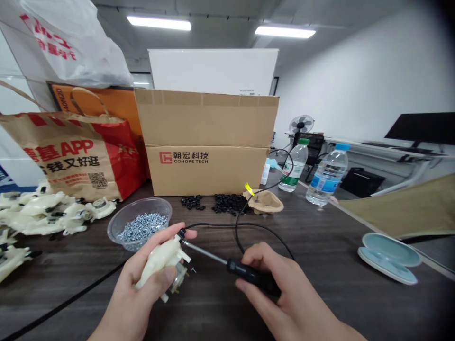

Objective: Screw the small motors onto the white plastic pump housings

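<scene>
My left hand (142, 279) is wrapped around a cream plastic motor housing (161, 259), with a metal motor at its lower right side. A small black plastic piece (182, 233) sits at the housing's top, beside my left fingertips. In my right hand (280, 289) is a screwdriver (249, 274), gripped by its black handle. Its metal shaft slants up to the left, and the tip meets the housing close to the black piece. One loose screw (194, 270) lies on the table just right of the housing.
A clear bowl of screws (167, 208) stands behind my left hand. More cream housings (46, 208) pile up at left. Black small parts (231, 203) lie before a cardboard box (209, 170). A black cable (263, 226) loops across the table. Water bottles (325, 177) and an open case (389, 270) are at right.
</scene>
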A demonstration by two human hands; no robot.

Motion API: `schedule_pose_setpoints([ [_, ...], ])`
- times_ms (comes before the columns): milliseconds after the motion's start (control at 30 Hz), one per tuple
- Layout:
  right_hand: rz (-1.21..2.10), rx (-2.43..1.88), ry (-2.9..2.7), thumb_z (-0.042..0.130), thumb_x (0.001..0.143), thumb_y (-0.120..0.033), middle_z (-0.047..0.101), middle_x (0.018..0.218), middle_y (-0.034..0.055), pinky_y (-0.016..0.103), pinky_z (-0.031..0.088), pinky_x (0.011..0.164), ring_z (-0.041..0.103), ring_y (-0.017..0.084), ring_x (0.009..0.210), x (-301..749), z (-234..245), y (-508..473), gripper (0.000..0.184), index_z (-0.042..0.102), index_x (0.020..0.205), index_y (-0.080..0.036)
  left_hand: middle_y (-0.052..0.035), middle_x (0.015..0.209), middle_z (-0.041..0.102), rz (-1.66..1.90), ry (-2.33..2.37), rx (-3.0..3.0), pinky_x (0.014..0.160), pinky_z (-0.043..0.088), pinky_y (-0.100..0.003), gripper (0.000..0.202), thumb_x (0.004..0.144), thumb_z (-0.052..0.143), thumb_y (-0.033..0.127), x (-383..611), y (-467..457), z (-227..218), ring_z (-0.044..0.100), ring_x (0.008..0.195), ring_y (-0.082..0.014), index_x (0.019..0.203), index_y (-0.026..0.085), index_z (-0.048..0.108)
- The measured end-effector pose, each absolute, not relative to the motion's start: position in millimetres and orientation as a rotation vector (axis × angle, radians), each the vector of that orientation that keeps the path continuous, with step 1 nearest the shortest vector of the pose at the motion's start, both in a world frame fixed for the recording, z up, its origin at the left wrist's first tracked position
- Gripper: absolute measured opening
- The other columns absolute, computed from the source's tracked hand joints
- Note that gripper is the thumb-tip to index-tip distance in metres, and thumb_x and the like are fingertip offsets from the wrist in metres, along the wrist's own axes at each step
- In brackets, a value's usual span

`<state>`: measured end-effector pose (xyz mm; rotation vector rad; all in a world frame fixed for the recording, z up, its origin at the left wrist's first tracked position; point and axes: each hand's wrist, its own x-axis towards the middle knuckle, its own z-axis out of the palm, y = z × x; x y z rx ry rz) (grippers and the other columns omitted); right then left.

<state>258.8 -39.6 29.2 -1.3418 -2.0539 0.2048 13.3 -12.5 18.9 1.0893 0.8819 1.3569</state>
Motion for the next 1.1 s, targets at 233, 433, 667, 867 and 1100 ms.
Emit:
schedule_pose_setpoints([
  [233, 0.110, -1.199, -2.077, 0.042, 0.104, -0.026, 0.077, 0.091, 0.0015, 0.029, 0.060, 0.067, 0.075, 0.020, 0.078, 253, 40, -44, 0.024, 0.066, 0.099, -0.026, -0.0024, 0.118, 0.080, 1.442, 0.876, 1.048, 0.081, 0.052, -0.022, 0.044, 0.073, 0.086, 0.034, 18, -15, 22, 0.069, 0.100, -0.0226, 0.117, 0.031, 0.079],
  [433, 0.248, -1.294, -2.024, 0.060, 0.094, -0.024, 0.075, 0.090, -0.0011, 0.027, 0.058, 0.065, 0.073, 0.019, 0.079, 255, 32, -45, 0.009, 0.063, 0.103, -0.027, -0.0031, 0.123, 0.078, 1.415, 0.870, 1.109, 0.086, 0.053, -0.022, 0.046, 0.078, 0.084, 0.036, 14, -11, 13, 0.068, 0.109, -0.0240, 0.123, 0.031, 0.076],
  [667, 0.476, -1.349, -2.046, 0.047, 0.104, -0.038, 0.074, 0.091, -0.0010, 0.031, 0.057, 0.078, 0.071, 0.020, 0.089, 257, 35, -47, 0.023, 0.068, 0.098, -0.030, -0.0011, 0.125, 0.077, 1.417, 0.866, 1.160, 0.087, 0.053, -0.020, 0.048, 0.079, 0.083, 0.041, 11, -12, 9, 0.070, 0.104, -0.0216, 0.125, 0.033, 0.074],
  [867, 0.470, -1.355, -1.948, 0.061, 0.093, -0.024, 0.068, 0.085, -0.0012, 0.030, 0.052, 0.071, 0.065, 0.019, 0.078, 253, 28, -41, 0.003, 0.058, 0.094, -0.025, -0.0010, 0.129, 0.075, 1.380, 0.841, 1.182, 0.089, 0.054, -0.021, 0.047, 0.083, 0.080, 0.040, 7, -8, 4, 0.069, 0.111, -0.0226, 0.128, 0.035, 0.072],
  [1100, 0.322, -1.214, -2.083, 0.041, 0.105, -0.025, 0.070, 0.076, -0.0015, 0.029, 0.050, 0.060, 0.067, 0.018, 0.065, 252, 24, -44, 0.022, 0.062, 0.099, -0.026, 0.0015, 0.130, 0.074, 1.382, 0.838, 1.211, 0.091, 0.052, -0.017, 0.046, 0.084, 0.080, 0.040, 6, -8, 4, 0.068, 0.110, -0.0197, 0.129, 0.038, 0.071],
])
